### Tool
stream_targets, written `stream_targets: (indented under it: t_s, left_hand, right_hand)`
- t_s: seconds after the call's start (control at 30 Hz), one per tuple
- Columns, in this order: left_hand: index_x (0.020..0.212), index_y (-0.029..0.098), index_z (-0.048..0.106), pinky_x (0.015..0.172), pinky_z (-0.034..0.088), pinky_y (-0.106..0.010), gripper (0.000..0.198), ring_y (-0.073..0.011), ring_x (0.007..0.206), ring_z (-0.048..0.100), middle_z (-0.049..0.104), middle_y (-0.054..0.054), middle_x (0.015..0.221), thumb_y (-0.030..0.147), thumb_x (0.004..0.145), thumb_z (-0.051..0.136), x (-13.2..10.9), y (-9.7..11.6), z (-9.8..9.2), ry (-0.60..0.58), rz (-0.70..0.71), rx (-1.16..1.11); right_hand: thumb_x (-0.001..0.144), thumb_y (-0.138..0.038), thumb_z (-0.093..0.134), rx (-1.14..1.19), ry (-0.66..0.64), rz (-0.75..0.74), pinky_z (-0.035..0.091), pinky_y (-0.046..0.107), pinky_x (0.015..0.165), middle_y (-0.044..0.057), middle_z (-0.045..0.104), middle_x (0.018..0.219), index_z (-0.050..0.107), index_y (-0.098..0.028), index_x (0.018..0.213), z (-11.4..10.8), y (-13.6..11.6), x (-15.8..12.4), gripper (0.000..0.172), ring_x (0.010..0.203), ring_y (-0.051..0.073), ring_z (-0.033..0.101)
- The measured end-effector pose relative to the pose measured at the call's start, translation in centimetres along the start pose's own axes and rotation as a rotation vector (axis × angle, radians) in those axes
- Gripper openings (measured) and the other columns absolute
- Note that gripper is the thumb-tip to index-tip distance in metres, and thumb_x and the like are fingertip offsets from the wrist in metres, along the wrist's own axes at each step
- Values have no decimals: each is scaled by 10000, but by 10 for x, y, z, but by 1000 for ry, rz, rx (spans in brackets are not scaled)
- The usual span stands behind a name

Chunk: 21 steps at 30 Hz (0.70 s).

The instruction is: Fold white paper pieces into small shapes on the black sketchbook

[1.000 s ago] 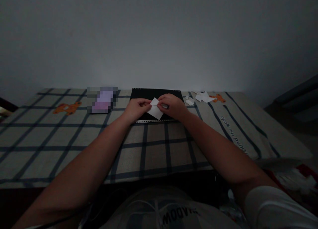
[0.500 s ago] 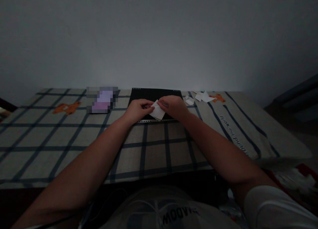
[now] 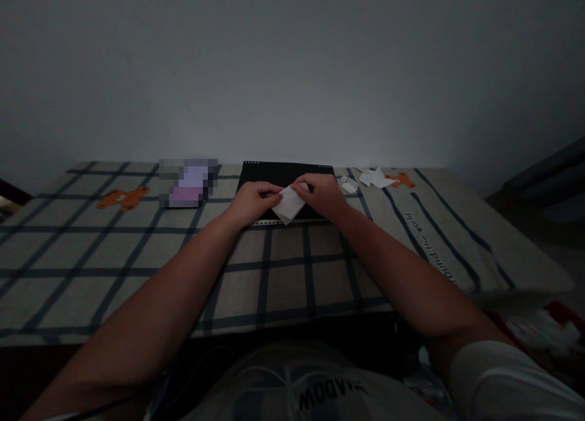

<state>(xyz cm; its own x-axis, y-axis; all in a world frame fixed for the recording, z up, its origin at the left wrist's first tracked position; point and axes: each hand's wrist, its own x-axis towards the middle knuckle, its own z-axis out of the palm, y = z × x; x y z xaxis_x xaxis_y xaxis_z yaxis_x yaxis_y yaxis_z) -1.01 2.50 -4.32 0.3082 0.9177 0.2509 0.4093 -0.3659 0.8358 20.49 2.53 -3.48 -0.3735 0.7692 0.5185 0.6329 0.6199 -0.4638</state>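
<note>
Both hands meet over the far middle of the table, at about twelve o'clock from the person's chest. Left hand [image 3: 253, 200] pinches the left edge of a small white paper piece [image 3: 289, 204], its fingers curled in toward the palm; right hand [image 3: 321, 194] pinches the upper right edge from the one o'clock side, fingertips pressed down on the sheet. Neither hand is spread.

Compared with a second ago, the paper has changed shape and attitude. It then showed as a fairly flat diamond held between the hands; half a second ago it was tucked closer under the right fingers; now its lower point hangs down toward six o'clock, reaching the near edge of the black punched sheet [image 3: 283, 172] beneath it. The hands have barely shifted. My reading is that a fold is being worked and creased, though the dim light hides the crease lines.

The paper sits above the black sheet, which lies on a checked tablecloth [image 3: 283, 268] with dark grid lines. At two o'clock from the hands lie several white paper scraps [image 3: 372, 178] beside an orange bear print [image 3: 401, 180]. At ten o'clock sits a blurred pinkish object [image 3: 188, 183], and farther left another bear print [image 3: 122, 197].
</note>
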Motion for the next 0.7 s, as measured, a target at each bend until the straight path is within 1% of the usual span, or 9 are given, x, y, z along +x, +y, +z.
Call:
stream_targets:
  t_s: [0.17,0.3,0.4,0.57,0.7]
  left_hand:
    - [959,173,806,809,547,-332,309,-223,850,714,796,-61,921,377,736,740,1,-1,0,2,-71,-91]
    - [953,178,808,827,557,-341,319,-233,879,720,801,-70,942,404,729,780,1,-1,1,-4,-90,-117]
    - [955,194,813,835,557,-335,309,-228,887,722,800,-67,956,427,754,784,0,0,2,9,-70,-88]
    - [934,208,819,826,550,-319,257,-225,902,721,796,-56,954,411,789,759,-2,1,1,2,-6,-41]
    - [934,195,813,794,552,-323,260,-223,874,718,793,-61,940,397,776,769,-2,1,1,-7,-41,-56]
  right_hand:
    - [922,-298,626,55,-25,-68,461,326,786,73,768,918,762,-178,916,-2,3,0,181,842,201,663]
    - [918,-298,626,60,-64,-111,474,346,829,76,775,946,769,-191,911,-2,7,0,178,887,210,669]
    - [918,-284,617,66,-56,-92,484,355,836,75,781,945,775,-194,878,-2,8,1,186,888,212,678]
    - [886,-276,671,90,-36,-25,499,364,830,70,790,935,794,-202,866,0,8,1,145,877,219,696]
    - [874,-264,689,123,-17,44,503,359,809,67,790,916,801,-197,864,0,6,1,131,855,215,699]
